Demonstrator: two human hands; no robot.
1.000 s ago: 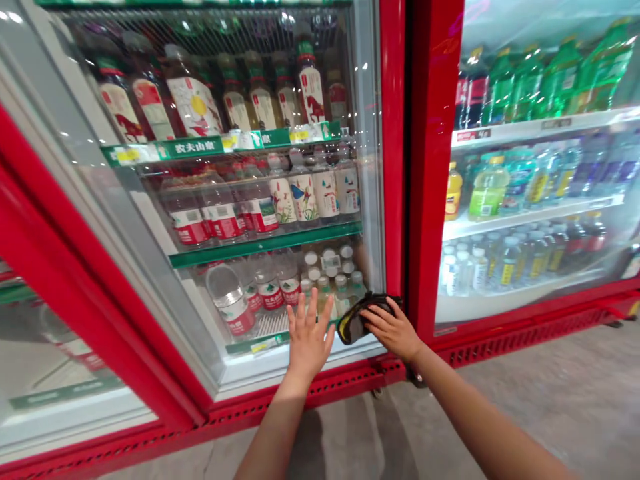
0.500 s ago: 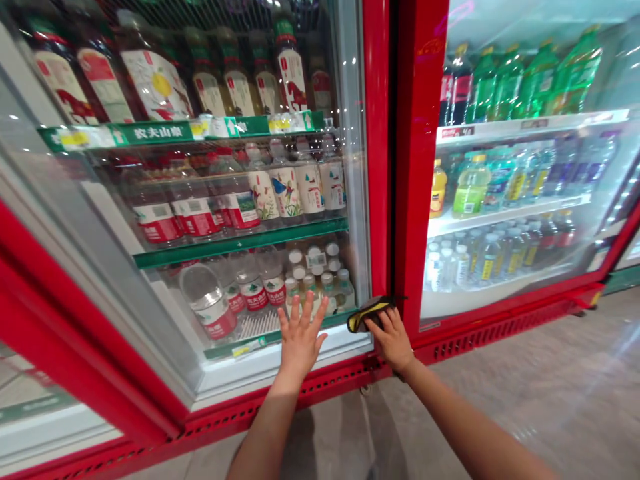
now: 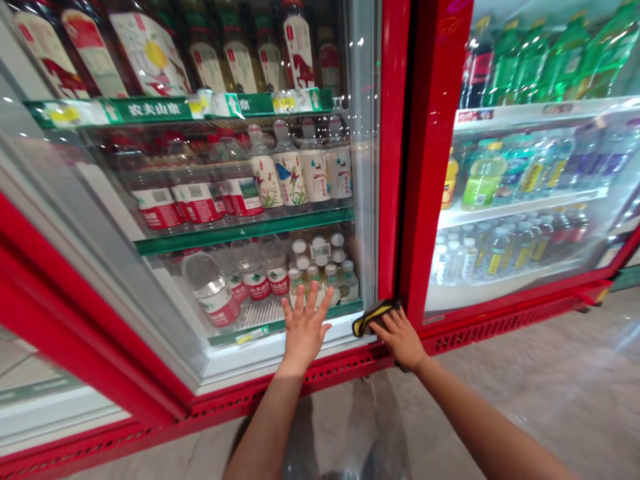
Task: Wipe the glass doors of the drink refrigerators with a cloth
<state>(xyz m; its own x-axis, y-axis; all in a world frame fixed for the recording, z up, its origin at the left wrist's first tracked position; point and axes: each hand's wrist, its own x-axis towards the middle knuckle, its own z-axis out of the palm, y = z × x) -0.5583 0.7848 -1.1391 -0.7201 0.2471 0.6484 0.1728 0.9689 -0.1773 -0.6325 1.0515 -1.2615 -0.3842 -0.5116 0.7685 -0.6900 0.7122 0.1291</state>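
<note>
My left hand (image 3: 305, 328) is spread open, with fingers apart and pointing up. It appears to rest flat on the glass door (image 3: 364, 167) of the red-framed drinks fridge, low down, in front of short bottles with white caps (image 3: 330, 272). A dark cloth with yellow on it (image 3: 369, 321) is under the fingers of my right hand (image 3: 403, 340), which holds it at the lower right corner of that door's red frame (image 3: 393, 200). Part of the cloth is hidden behind the hand.
Shelves behind the glass carry bottles with red and white labels (image 3: 205, 202). At right stands a second red fridge (image 3: 435, 167) with green soda bottles (image 3: 530, 67) and other drinks. A slotted red base (image 3: 500, 327) runs along the bottom, above the shiny floor (image 3: 550, 393).
The view has shifted, so the fridges sit slightly higher and the right-hand one farther right. Both hands keep nearly the same places on the door, the right one still with the cloth.
</note>
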